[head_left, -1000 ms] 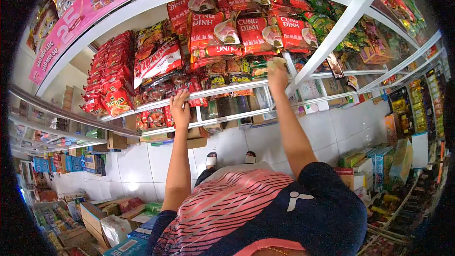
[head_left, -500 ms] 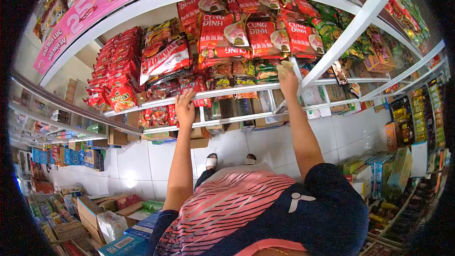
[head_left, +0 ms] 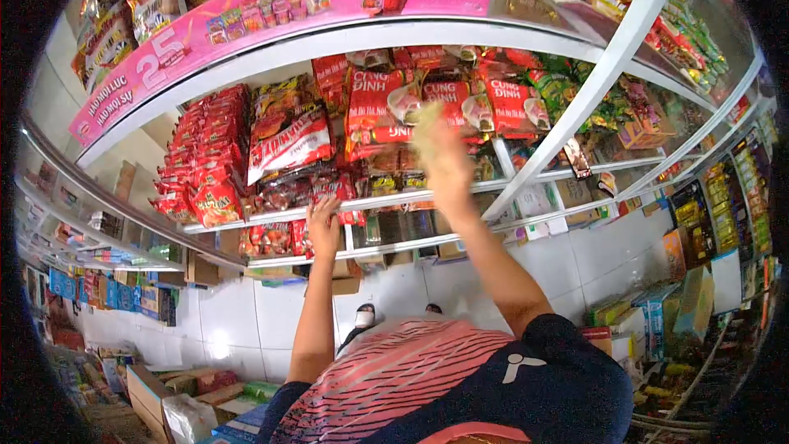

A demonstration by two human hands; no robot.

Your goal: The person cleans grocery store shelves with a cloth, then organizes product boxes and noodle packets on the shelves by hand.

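My right hand, smeared by motion, holds a pale yellow cloth. The cloth overlaps the red "Cung Đình" noodle packets stacked on the glass shelf. Further left, my left hand rests on the white front rail of that shelf, fingers stretched out over it. Just beyond those fingers lie dark red noodle packets. Behind them stands a large red and white noodle bag, beside a stack of red packets.
A white slanted post crosses the shelf on the right. Above runs a pink banner along the upper shelf edge. Green packets fill the shelf's right part. Opened cartons stand on the tiled floor at lower left.
My right hand has swept leftward with the cloth, from beside the post to in front of the red packets. My left hand stays at the rail. The view has tilted up.
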